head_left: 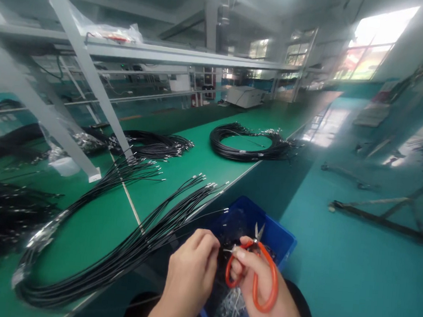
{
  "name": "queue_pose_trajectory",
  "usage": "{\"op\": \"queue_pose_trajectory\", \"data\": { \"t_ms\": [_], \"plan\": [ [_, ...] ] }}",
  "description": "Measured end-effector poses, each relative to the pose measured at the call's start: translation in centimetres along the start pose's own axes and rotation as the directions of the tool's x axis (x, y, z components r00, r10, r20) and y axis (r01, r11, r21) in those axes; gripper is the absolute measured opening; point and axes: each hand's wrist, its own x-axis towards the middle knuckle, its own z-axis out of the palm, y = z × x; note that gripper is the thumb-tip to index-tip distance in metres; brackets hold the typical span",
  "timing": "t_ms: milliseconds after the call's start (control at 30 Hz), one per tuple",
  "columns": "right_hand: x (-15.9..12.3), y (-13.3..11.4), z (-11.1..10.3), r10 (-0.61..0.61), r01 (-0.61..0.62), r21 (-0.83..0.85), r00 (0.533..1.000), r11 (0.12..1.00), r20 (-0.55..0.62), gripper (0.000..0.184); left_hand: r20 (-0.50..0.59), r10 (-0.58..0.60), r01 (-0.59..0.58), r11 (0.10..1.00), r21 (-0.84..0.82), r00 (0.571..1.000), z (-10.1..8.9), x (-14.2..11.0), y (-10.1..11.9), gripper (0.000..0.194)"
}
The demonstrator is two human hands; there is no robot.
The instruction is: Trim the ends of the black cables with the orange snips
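Orange-handled scissors [270,284] hang on my right hand [255,267], their blades [259,231] pointing up and slightly parted. Its thumb and fingers also pinch a small pale tip [229,250] that points toward my left hand [191,268]. The left fingers are closed in a pinch close beside it; what they hold is hidden. A bundle of black cables [127,252] with light metal ends curves over the green table to the left of my hands. One thin cable end [225,210] sticks out above the left hand.
Below my hands stands a blue bin [288,241] with clear and white scraps [231,305] inside. More black cable coils [230,153] lie on the green table [184,163]. White shelf posts [91,82] rise at the left. A wheeled stand [385,222] is on the floor at right.
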Motion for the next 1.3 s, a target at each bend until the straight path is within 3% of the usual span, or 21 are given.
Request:
{"op": "queue_pose_trajectory", "data": {
  "t_ms": [100,167,267,400,500,600,700,800,900,1000,1100,1200,1300],
  "plan": [
    [-0.2,0.1,0.3,-0.015,0.015,-0.006,1.000,1.000,0.004,0.012,0.114,-0.126,0.152,0.954,-0.260,0.985,0.6,-0.4,-0.5,0.011],
    [-0.2,0.2,0.4,-0.025,0.026,-0.028,0.999,0.999,0.025,0.012,0.183,-0.157,0.225,0.866,-0.447,0.970,1.0,-0.5,-0.6,0.004],
    [0.0,0.1,0.7,-0.129,0.131,-0.138,0.991,0.982,0.022,0.017,0.257,-0.230,0.343,0.699,-0.627,0.939,1.4,-0.5,-1.1,0.016],
    [0.4,-0.4,1.3,-0.249,0.242,-0.256,0.968,0.936,0.003,0.030,0.355,-0.245,0.430,0.563,-0.705,0.902,1.2,-0.3,-1.5,0.024],
    [0.4,-0.6,1.9,-0.240,0.240,-0.245,0.970,0.939,0.032,0.034,0.357,-0.237,0.428,0.538,-0.726,0.903,1.2,-0.4,-1.3,0.025],
    [0.2,-0.2,2.0,-0.310,0.294,-0.321,0.951,0.900,0.004,0.032,0.315,-0.275,0.416,0.511,-0.753,0.908,1.4,-0.5,-0.8,0.026],
    [0.0,0.4,1.4,-0.426,0.384,-0.482,0.904,0.788,0.023,0.030,0.276,-0.320,0.408,0.496,-0.766,0.906,1.6,-0.5,-0.6,0.025],
    [-0.3,0.7,0.6,-0.551,0.469,-0.631,0.831,0.617,0.079,0.022,0.276,-0.342,0.422,0.498,-0.758,0.898,1.5,-0.5,-0.7,0.023],
    [-0.5,0.4,0.1,-0.574,0.505,-0.738,0.795,0.449,0.195,0.020,0.279,-0.336,0.421,0.504,-0.754,0.900,1.4,-0.5,-0.8,0.021],
    [-0.6,0.3,0.2,-0.585,0.552,-0.764,0.757,0.333,0.292,0.024,0.288,-0.310,0.414,0.508,-0.755,0.906,1.2,-0.6,-0.8,0.021],
    [-0.4,0.5,0.5,-0.669,0.607,-0.757,0.669,0.242,0.324,0.023,0.299,-0.297,0.417,0.523,-0.743,0.907,1.2,-0.6,-0.8,0.022],
    [-0.2,0.7,0.6,-0.697,0.661,-0.746,0.571,0.077,0.433,0.028,0.279,-0.290,0.398,0.556,-0.730,0.916,1.2,-0.7,-0.5,0.020],
    [-0.1,0.9,0.2,-0.669,0.684,-0.729,0.532,-0.023,0.520,0.030,0.225,-0.311,0.372,0.582,-0.723,0.924,1.3,-0.8,-0.4,0.019]
  ]
}}
